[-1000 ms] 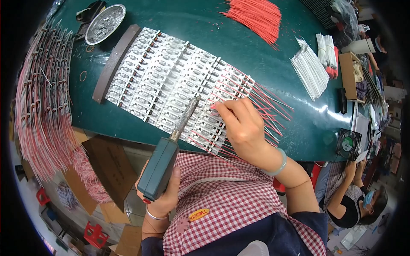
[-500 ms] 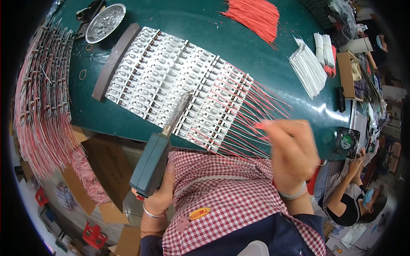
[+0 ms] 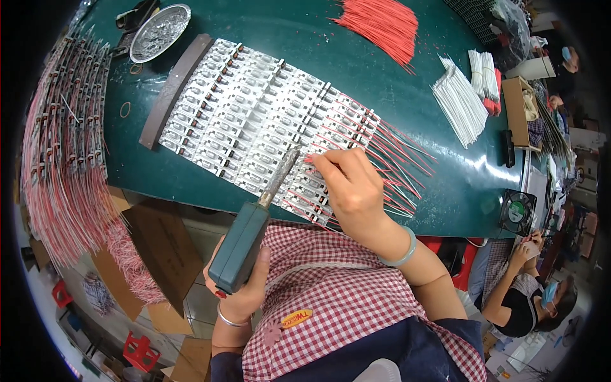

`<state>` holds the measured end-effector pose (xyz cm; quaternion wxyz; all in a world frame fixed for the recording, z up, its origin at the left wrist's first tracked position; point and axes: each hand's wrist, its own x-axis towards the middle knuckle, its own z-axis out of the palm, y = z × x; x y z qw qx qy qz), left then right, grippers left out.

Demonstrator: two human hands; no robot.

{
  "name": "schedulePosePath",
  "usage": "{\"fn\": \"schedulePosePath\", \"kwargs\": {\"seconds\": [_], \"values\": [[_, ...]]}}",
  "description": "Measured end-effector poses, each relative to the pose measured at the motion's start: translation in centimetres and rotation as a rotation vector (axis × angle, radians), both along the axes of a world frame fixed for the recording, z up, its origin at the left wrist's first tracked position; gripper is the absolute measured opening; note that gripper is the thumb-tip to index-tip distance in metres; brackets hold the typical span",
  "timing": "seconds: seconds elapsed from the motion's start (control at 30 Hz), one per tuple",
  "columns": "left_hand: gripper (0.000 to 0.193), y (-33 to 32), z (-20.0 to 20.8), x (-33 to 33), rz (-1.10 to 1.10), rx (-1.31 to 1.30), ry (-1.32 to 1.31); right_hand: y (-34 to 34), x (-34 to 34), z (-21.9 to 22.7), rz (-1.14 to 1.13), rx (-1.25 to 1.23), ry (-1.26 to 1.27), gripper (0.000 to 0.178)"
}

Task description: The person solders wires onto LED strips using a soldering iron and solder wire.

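My left hand [image 3: 245, 286] grips the dark green handle of a soldering iron [image 3: 238, 245]. Its silvery tip reaches over a white panel of small circuit boards [image 3: 248, 121], set out in rows. My right hand [image 3: 353, 188] is closed in a pinch at the panel, close to the iron's tip. Red shows at those fingertips, seemingly the end of a red wire; the rest of it is hidden by the hand. Thin red and white wires [image 3: 407, 153] fan out from the panel's right side, some passing under my right hand.
A dark bar [image 3: 175, 92] lies along the panel's left edge. Behind it stands a metal dish [image 3: 160, 33]. Red wires [image 3: 380, 28] and white wires [image 3: 459, 105] lie in piles on the green table [image 3: 267, 22]. Wired boards [image 3: 67, 127] hang at left. A co-worker [image 3: 525, 299] sits at right.
My right hand has moved left from the wires' loose ends to the panel, near the iron's tip. The soldering iron has shifted slightly right and down.
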<state>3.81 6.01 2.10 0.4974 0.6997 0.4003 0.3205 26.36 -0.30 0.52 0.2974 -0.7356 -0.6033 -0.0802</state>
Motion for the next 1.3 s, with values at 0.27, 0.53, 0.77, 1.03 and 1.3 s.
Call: {"fn": "schedulePosePath", "kwargs": {"seconds": [0.27, 0.53, 0.77, 1.03, 1.3], "values": [[0.022, 0.4, 0.1, 0.0, -0.095, -0.032, 0.021, 0.2, -0.2, 0.5, -0.014, -0.039, -0.010, 0.032], [0.019, 0.5, 0.1, 0.4, -0.093, 0.005, 0.024, 0.2, -0.1, 0.5, 0.000, -0.065, -0.022, 0.033], [0.023, 0.0, -0.2, -0.6, -0.044, -0.023, 0.051, 0.2, -0.3, 0.7, -0.005, -0.082, -0.028, 0.032], [0.025, -0.5, -0.1, -1.3, 0.008, -0.047, 0.048, 0.3, -0.5, 0.5, -0.035, -0.057, 0.003, 0.030], [0.022, -0.4, -0.2, -1.5, -0.002, -0.026, 0.027, -0.3, -1.1, 0.1, -0.011, -0.023, 0.026, 0.029]]}}
